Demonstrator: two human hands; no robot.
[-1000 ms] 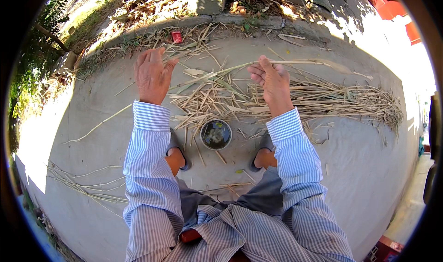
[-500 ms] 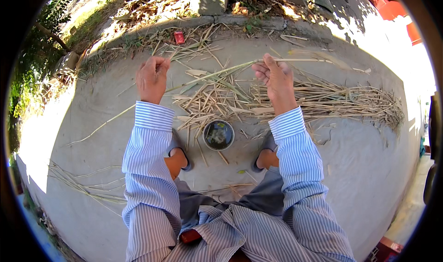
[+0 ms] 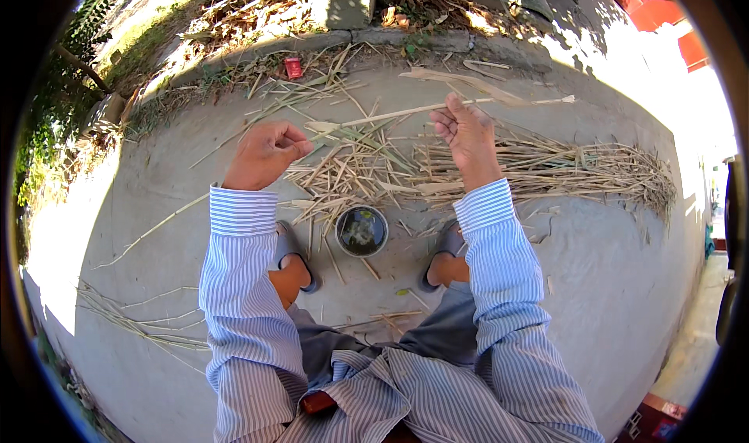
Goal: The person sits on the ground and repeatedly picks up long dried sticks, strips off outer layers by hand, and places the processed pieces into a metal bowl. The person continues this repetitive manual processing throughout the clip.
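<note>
A long pale dry reed stalk stretches across between my two raised hands. My left hand is curled into a loose fist, pinching the stalk's left end. My right hand has its palm turned toward me and its fingers curled over the stalk further along. The stalk's far end sticks out to the right past that hand. Below my hands, a litter of dry reed scraps covers the concrete ground. A small round dark bowl stands between my feet.
A long bundle of dry reeds lies to the right. A red can and a concrete block sit at the far edge by grass and leaf litter. Loose stalks lie at lower left. My feet wear grey slippers.
My left hand has closed from spread fingers into a fist and turned inward. My right hand has risen slightly with the stalk.
</note>
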